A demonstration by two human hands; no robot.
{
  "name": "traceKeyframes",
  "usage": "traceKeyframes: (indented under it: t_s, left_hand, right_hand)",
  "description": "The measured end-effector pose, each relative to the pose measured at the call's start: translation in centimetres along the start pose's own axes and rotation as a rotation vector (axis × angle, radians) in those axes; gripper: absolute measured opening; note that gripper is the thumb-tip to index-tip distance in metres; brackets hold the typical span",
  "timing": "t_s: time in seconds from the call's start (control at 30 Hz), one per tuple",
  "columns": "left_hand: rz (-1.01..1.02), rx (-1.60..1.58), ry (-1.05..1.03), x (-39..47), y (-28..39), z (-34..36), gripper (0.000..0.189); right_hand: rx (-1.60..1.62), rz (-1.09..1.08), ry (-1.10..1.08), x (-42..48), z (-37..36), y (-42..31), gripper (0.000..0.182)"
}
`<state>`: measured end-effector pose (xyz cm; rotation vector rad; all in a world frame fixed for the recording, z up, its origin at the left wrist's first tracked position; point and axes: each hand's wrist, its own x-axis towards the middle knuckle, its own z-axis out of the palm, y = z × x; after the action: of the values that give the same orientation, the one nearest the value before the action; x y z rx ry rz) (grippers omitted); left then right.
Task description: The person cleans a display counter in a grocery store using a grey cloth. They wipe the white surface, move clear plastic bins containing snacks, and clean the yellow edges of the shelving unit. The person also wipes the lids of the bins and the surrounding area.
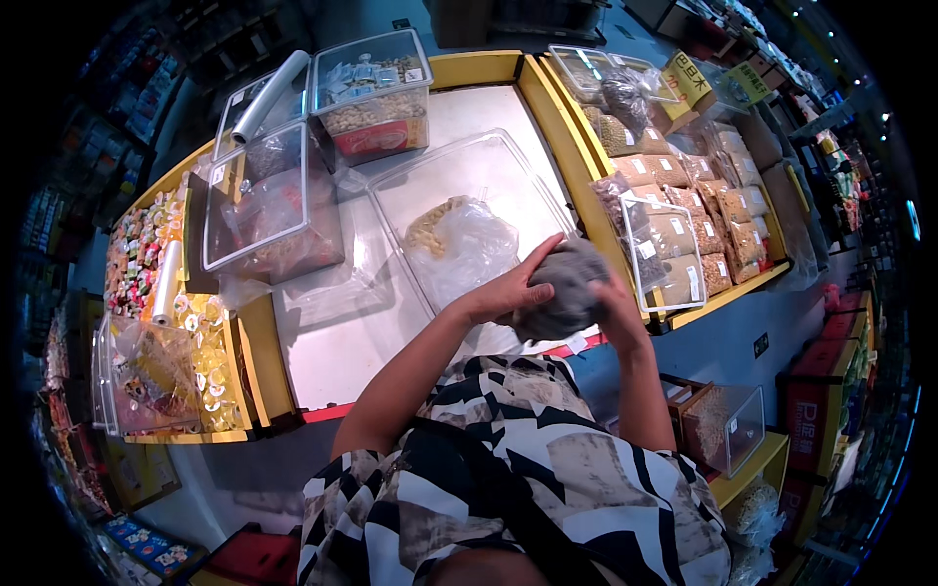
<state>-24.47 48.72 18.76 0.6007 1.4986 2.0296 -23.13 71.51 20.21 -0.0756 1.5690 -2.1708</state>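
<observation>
A bunched grey cloth (566,287) is between my two hands, above the near right part of the white display table (322,351). My left hand (509,291) grips its left side, thumb and forefinger spread over it. My right hand (617,308), slightly blurred, is closed on its right side. Just beyond my left hand, a clear plastic bag (469,245) with pale yellow contents lies within the outline of a transparent lid or tray (506,157). What the contents are, I cannot tell.
Clear bins hold nuts (374,113) and bagged goods (264,205); a plastic film roll (271,95) rests across one. Wrapped sweets (143,249) fill the left compartment. Beyond a yellow divider (564,139) stand packed nuts (667,172), signs and a clear lid (663,253).
</observation>
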Motion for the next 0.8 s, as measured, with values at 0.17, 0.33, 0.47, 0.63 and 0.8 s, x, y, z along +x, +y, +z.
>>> traceKeyframes:
  t_s: [0.17, 0.33, 0.47, 0.63, 0.8]
  left_hand:
    - [-0.059, 0.068, 0.247, -5.8, -0.9, -1.4, 0.086]
    - [-0.027, -0.255, 0.689, -15.2, -3.4, -2.2, 0.046]
    - [-0.08, -0.351, 0.809, -19.8, -4.7, -2.6, 0.044]
    - [-0.131, -0.113, 0.878, -18.0, -6.0, -0.2, 0.059]
    - [-0.173, 0.03, 0.878, -15.2, -6.2, 1.0, 0.088]
  right_hand:
    - [-0.528, -0.061, -0.492, 1.5, 4.7, 1.6, 0.054]
    - [-1.061, -0.531, -0.172, 4.7, 6.6, 3.5, 0.042]
    - [-1.604, -0.738, -0.3, 7.8, 4.0, 5.8, 0.03]
    - [-1.677, -0.661, -0.318, 9.6, 2.4, 8.1, 0.024]
    - [-1.592, -0.683, -0.211, 11.0, 2.2, 8.6, 0.024]
